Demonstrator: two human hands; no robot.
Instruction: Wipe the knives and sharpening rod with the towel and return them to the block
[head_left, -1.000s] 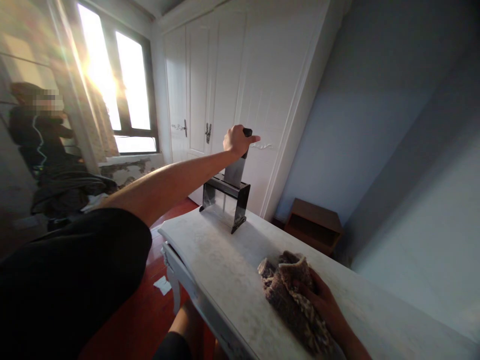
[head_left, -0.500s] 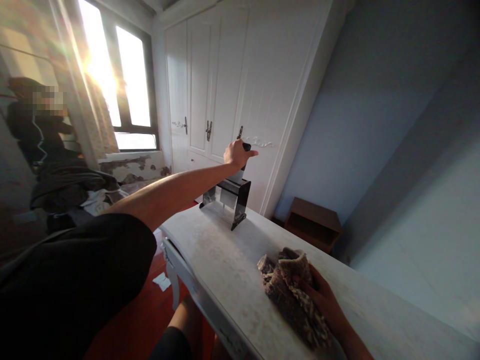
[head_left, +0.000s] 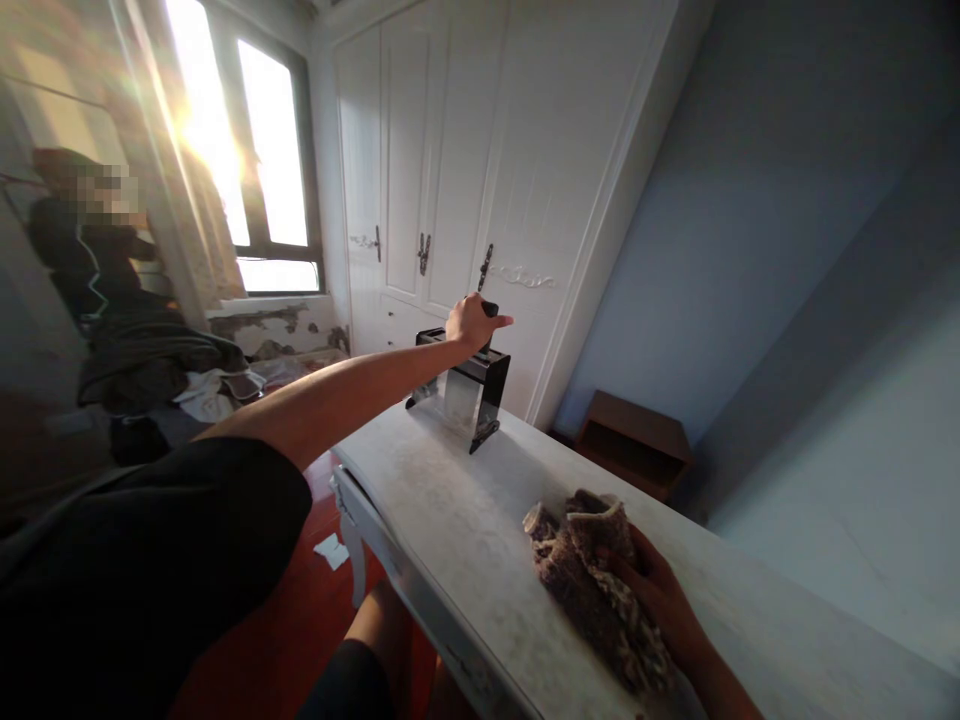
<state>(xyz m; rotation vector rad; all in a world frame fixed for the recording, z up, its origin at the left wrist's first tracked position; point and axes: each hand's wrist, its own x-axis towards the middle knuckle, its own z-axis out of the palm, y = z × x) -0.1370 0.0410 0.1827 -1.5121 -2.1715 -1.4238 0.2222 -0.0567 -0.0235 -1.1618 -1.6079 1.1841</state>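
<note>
At the far end of the white table (head_left: pixel 450 500), my left hand (head_left: pixel 469 324) is closed round the black handle of a broad-bladed kitchen knife (head_left: pixel 460 400). Its blade hangs inside a knife block (head_left: pixel 491 398) with black sides and a see-through front, and the blade shows through that front. My thumb sticks out to the right. Nearer to me, my right hand (head_left: pixel 654 575) grips a crumpled brown patterned cloth (head_left: pixel 581 575) that rests on the tabletop. Folds of the cloth hide some of the fingertips.
A white wardrobe (head_left: pixel 457 150) stands behind the table, and a small brown cabinet (head_left: pixel 634 430) is by the blue wall. To the left, a person (head_left: pixel 82 240) is near the bright window and a heap of clothes (head_left: pixel 150 360). White paper (head_left: pixel 331 551) lies on the red floor.
My left hand has moved down, and the knife's blade has slid deeper into the knife block. My right hand still holds the cloth. The view has shifted slightly.
</note>
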